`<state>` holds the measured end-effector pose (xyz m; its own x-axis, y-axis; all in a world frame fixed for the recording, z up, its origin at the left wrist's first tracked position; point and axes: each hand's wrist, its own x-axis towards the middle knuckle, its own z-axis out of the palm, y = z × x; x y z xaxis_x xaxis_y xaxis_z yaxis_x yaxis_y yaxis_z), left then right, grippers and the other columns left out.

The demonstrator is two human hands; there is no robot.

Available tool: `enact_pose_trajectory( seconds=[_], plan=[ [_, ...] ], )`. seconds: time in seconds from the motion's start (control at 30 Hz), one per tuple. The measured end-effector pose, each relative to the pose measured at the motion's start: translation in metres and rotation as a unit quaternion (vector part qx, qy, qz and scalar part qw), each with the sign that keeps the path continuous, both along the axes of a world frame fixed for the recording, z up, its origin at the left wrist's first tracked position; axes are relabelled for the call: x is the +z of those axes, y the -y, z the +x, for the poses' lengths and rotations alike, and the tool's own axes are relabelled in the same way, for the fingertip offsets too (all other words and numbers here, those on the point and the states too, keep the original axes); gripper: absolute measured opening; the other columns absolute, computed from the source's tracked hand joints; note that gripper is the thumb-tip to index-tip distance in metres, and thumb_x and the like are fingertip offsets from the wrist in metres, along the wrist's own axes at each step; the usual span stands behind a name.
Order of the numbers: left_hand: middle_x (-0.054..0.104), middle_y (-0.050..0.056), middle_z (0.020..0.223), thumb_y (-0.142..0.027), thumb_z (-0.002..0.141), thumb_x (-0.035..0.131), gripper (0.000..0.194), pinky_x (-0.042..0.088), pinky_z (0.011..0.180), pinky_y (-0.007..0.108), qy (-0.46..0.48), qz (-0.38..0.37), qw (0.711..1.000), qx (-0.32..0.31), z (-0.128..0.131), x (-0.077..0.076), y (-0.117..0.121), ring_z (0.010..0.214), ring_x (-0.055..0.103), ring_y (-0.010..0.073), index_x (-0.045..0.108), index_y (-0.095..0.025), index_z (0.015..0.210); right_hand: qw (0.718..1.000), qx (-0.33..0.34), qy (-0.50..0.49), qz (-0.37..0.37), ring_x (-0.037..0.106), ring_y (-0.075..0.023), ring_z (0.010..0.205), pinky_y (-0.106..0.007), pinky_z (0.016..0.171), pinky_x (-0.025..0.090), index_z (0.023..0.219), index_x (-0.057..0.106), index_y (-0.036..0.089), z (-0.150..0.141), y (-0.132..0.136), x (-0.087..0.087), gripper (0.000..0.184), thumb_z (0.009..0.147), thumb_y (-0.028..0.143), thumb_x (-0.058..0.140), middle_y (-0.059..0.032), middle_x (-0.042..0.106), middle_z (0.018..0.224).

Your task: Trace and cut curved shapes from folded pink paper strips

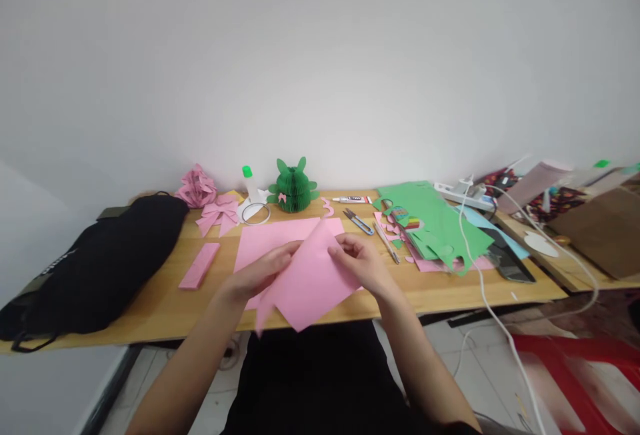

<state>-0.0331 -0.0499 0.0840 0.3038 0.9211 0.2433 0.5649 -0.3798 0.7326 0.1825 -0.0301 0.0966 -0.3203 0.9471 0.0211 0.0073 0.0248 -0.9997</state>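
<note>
Pink square-cornered paper sheet (315, 281) is held up at the near edge of the wooden tabletop (215, 315), tilted, one corner pointing at the wearer. Right hand (364, 263) pinches its right side, thumb on the front face. Left hand (265, 268) is clamped on its left side, fingertips partly hidden by the paper. Blurred pink flap hangs at lower left; can't tell if it's a fold or a second piece. Flat pink paper sheet (260, 238) lies beneath, on the tabletop. Pink rectangular block (199, 266) sits left of that. Behind: green honeycomb-paper figure (293, 193). Right side: blue-handled snips (359, 221), slim pale pen (387, 243), stacked green paper sheets (450, 218).
</note>
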Motion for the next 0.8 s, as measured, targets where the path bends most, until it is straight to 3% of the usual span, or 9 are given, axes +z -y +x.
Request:
enact_pose_trajectory(
  seconds=[0.07, 0.13, 0.2, 0.3, 0.4, 0.47, 0.57, 0.67, 0.8],
  plan=[
    [0.074, 0.009, 0.099, -0.051, 0.088, 0.051, 0.047, 0.058, 0.069, 0.035, 0.028, -0.049, 0.996, -0.066, -0.003, 0.018, -0.015, 0.083, 0.07, 0.0218, 0.063, -0.02, 0.12, 0.997, 0.03, 0.041, 0.063, 0.06, -0.0142, 0.06, -0.024, 0.055, 0.044, 0.077, 0.066, 0.021, -0.005, -0.025, 0.023, 0.02, 0.067, 0.037, 0.071, 0.0014, 0.067, 0.065],
    [0.071, 0.011, 0.11, -0.049, 0.08, 0.062, 0.055, 0.058, 0.075, 0.036, 0.116, -0.139, 0.979, -0.097, -0.005, 0.038, -0.033, 0.092, 0.07, 0.0236, 0.057, -0.019, 0.127, 0.993, 0.009, 0.051, 0.11, 0.058, -0.0136, 0.057, -0.024, 0.053, 0.043, 0.083, 0.067, 0.02, -0.007, -0.051, 0.046, 0.024, 0.069, 0.04, 0.069, 0.0012, 0.065, 0.063],
    [0.068, 0.013, 0.118, -0.045, 0.073, 0.073, 0.064, 0.057, 0.081, 0.036, 0.222, -0.19, 0.954, -0.066, -0.006, 0.058, -0.05, 0.101, 0.067, 0.0264, 0.054, -0.018, 0.127, 0.988, -0.07, 0.017, 0.135, 0.057, -0.0127, 0.055, -0.024, 0.051, 0.043, 0.088, 0.066, 0.02, -0.009, -0.074, 0.066, 0.032, 0.075, 0.048, 0.064, 0.0001, 0.065, 0.064],
    [0.065, 0.014, 0.123, -0.039, 0.065, 0.08, 0.067, 0.056, 0.083, 0.035, 0.326, -0.115, 0.938, 0.024, -0.002, 0.084, -0.068, 0.109, 0.064, 0.0292, 0.053, -0.016, 0.122, 0.976, -0.138, -0.051, 0.162, 0.058, -0.013, 0.059, -0.024, 0.053, 0.047, 0.09, 0.067, 0.02, -0.016, -0.095, 0.086, 0.043, 0.083, 0.059, 0.051, -0.002, 0.065, 0.07],
    [0.064, 0.014, 0.123, -0.035, 0.064, 0.082, 0.068, 0.056, 0.081, 0.034, 0.355, -0.029, 0.932, 0.074, 0.007, 0.099, -0.074, 0.109, 0.063, 0.0299, 0.052, -0.016, 0.122, 0.969, -0.097, -0.06, 0.22, 0.059, -0.0144, 0.067, -0.024, 0.058, 0.049, 0.082, 0.068, 0.02, -0.029, -0.096, 0.091, 0.036, 0.084, 0.054, 0.057, -0.0028, 0.065, 0.074],
    [0.066, 0.011, 0.118, -0.033, 0.066, 0.082, 0.065, 0.058, 0.076, 0.031, 0.347, -0.02, 0.933, 0.091, 0.013, 0.102, -0.073, 0.104, 0.066, 0.0283, 0.053, -0.019, 0.122, 0.968, -0.074, -0.053, 0.235, 0.058, -0.015, 0.069, -0.024, 0.06, 0.049, 0.082, 0.069, 0.02, -0.035, -0.091, 0.088, 0.025, 0.084, 0.044, 0.063, -0.0023, 0.065, 0.073],
    [0.068, 0.008, 0.113, -0.032, 0.068, 0.081, 0.064, 0.059, 0.068, 0.027, 0.351, -0.036, 0.933, 0.069, 0.016, 0.1, -0.071, 0.096, 0.068, 0.0244, 0.053, -0.024, 0.124, 0.972, -0.074, -0.047, 0.219, 0.055, -0.0132, 0.065, -0.024, 0.058, 0.046, 0.081, 0.07, 0.02, -0.037, -0.085, 0.083, 0.019, 0.087, 0.037, 0.062, -0.0006, 0.061, 0.067],
    [0.069, 0.007, 0.111, -0.035, 0.076, 0.074, 0.05, 0.059, 0.068, 0.024, 0.385, -0.043, 0.921, 0.047, 0.015, 0.1, -0.067, 0.09, 0.069, 0.0202, 0.056, -0.026, 0.122, 0.981, -0.033, -0.048, 0.185, 0.052, -0.0114, 0.06, -0.023, 0.053, 0.043, 0.079, 0.07, 0.019, -0.032, -0.084, 0.082, 0.019, 0.086, 0.036, 0.064, -0.0002, 0.06, 0.068],
    [0.073, 0.002, 0.092, -0.03, 0.075, 0.075, 0.031, 0.056, 0.061, 0.017, 0.393, -0.049, 0.907, 0.146, 0.019, 0.107, -0.055, 0.075, 0.069, 0.0142, 0.065, -0.023, 0.103, 0.981, -0.017, -0.045, 0.19, 0.048, -0.0084, 0.054, -0.02, 0.047, 0.038, 0.067, 0.065, 0.018, -0.026, -0.084, 0.085, 0.023, 0.084, 0.033, 0.066, 0.0023, 0.055, 0.06]
  ],
)
